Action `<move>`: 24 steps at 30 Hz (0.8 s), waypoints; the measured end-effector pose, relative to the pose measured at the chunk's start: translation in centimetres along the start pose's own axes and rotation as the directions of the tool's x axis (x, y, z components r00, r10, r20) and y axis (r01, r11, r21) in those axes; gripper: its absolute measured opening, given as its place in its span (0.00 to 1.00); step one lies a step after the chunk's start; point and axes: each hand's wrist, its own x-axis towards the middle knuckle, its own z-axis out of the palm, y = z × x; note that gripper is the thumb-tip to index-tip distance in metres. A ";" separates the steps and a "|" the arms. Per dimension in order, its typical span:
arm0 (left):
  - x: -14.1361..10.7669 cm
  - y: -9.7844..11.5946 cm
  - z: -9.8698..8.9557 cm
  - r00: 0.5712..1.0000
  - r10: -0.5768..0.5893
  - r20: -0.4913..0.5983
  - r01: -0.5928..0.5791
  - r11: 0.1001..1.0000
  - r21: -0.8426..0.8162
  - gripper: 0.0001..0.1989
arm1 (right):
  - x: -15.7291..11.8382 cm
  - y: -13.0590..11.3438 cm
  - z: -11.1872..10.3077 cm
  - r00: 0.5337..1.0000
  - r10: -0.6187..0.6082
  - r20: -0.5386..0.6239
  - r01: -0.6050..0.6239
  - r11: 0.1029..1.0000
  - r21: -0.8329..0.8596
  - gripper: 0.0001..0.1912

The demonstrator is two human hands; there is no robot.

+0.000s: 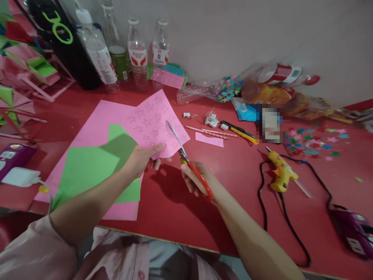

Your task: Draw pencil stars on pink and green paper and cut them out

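My left hand [148,154] pinches the lower edge of a pink sheet [151,116] covered in pencil-drawn stars, thumb on top and fingers beneath. My right hand [198,179] grips red-handled scissors [201,181]. Their blades reach up and left across the sheet's right part, one blade showing on top; the lower blade is hard to make out. Under and left of the held sheet, a green sheet [93,167] rests on larger pink paper [87,124].
Bottles [137,58] and a black case [67,46] line the wall. A yellow glue gun [281,171] with a black cord, loose stars [317,142], a cutter [241,132] and pencils [206,132] lie rightward. Paper models [37,70] stand at far left on the red table [169,206].
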 end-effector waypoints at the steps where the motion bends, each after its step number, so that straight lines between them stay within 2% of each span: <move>1: 0.0 0.1 0.0 1.000 -0.007 -0.005 0.007 1.000 0.001 0.14 | 0.1 0.0 0.0 1.000 0.002 0.007 -0.002 1.000 0.000 0.26; 10: -0.4 0.4 0.0 0.997 -0.079 0.026 0.078 0.996 0.049 0.14 | 0.1 0.1 0.1 0.999 -0.027 0.023 0.027 1.000 -0.001 0.24; 24: -0.4 0.6 -0.2 0.999 -0.045 0.015 0.045 0.998 0.055 0.13 | -0.2 -0.4 0.0 0.999 -0.015 -0.037 0.014 1.000 -0.024 0.26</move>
